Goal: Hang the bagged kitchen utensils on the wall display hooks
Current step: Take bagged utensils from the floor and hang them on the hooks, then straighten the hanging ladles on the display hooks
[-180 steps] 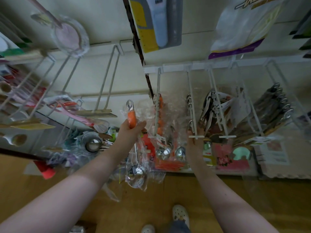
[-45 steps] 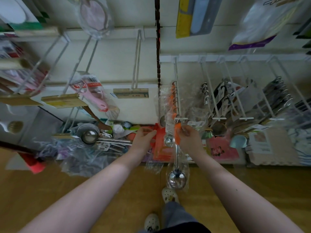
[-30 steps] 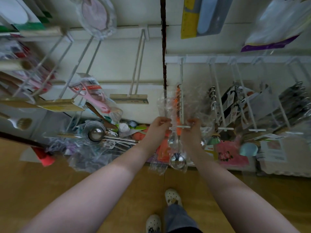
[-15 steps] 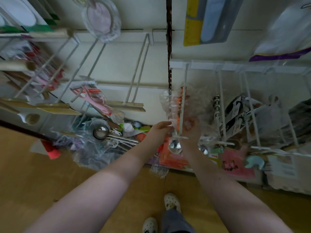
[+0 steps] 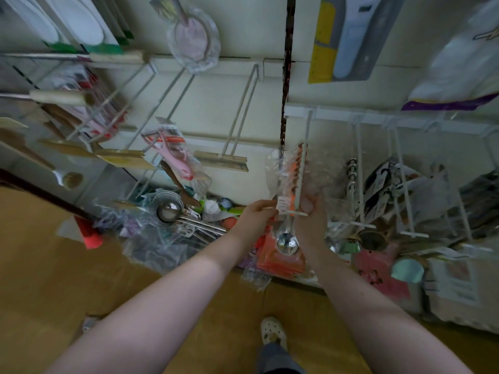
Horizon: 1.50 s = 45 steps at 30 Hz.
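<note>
A bagged scoop (image 5: 286,240), steel bowl down and orange handle up inside clear plastic, hangs at the near tip of a white wire hook (image 5: 302,168) on the right-hand panel of the wall display. The bag's top sits level with the hook's crossbar, which suggests its hanging hole is being fed onto the wire. The left hand (image 5: 256,215) pinches the bag's upper left edge between thumb and fingertips, apparently to keep the plastic taut and the hole open. The right hand (image 5: 310,215) is curled into the crinkled plastic on the other side, just beside the hook tip, apparently steadying bag against wire; blur hides whether the hole is over the tip yet.

Farther back on the same hook hang more orange-handled utensils (image 5: 295,164), so this one looks set to join its own kind at the front of the row. The neighbouring hook to the right carries metal-ringed tools (image 5: 351,175). To the left, a pink peeler (image 5: 175,157) hangs in its bag near a bare hook with a price strip (image 5: 221,161). Lower left, a pile of bagged utensils (image 5: 168,211) lies by the wooden floor (image 5: 54,265), seemingly waiting to be hung.
</note>
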{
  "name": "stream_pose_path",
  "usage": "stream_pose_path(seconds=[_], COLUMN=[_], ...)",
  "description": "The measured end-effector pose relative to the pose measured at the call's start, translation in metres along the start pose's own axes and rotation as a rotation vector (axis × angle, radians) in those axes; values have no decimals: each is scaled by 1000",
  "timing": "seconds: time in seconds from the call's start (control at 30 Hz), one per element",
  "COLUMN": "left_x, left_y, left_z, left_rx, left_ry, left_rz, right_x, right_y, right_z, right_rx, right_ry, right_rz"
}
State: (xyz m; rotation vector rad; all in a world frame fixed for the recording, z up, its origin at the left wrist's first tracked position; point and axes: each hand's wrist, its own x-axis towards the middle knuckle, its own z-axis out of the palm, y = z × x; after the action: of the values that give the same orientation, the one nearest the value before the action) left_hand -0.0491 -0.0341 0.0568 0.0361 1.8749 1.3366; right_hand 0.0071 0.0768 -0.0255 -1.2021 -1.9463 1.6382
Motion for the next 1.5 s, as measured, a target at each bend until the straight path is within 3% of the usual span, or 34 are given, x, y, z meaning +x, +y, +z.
stream_pose_path(seconds=[0.1, 0.23, 0.43, 0.6, 0.83, 1.07, 1.37, 1.5], left_x=[-10, -31, -71, -118, -189, -252, -280, -274], left_y=[-4, -13, -40, -87, -157, -234, -326, -366], left_z=[-6, -17, -49, -121, -260, -379, -464, -487], left_rx=[20, -12, -16, -8, -211, -483, -847, -921], left_ry=[6, -27, -25, -1, 271, 604, 945, 1005], left_rz=[17, 55, 91, 109, 61, 7, -194, -304], right_x=[-10, -35, -94, -167, -270, -344, -364, -364], right_y=[2, 2, -7, -22, -47, -64, -37, -9], right_z=[1, 5, 13, 74, 195, 311, 452, 505], right_rx=[25, 25, -29, -28, -79, -278, -575, -722], right_ry=[-10, 97, 73, -14, -424, -775, -1150, -1251], right_rz=[-12, -47, 38, 126, -13, -167, -187, -208])
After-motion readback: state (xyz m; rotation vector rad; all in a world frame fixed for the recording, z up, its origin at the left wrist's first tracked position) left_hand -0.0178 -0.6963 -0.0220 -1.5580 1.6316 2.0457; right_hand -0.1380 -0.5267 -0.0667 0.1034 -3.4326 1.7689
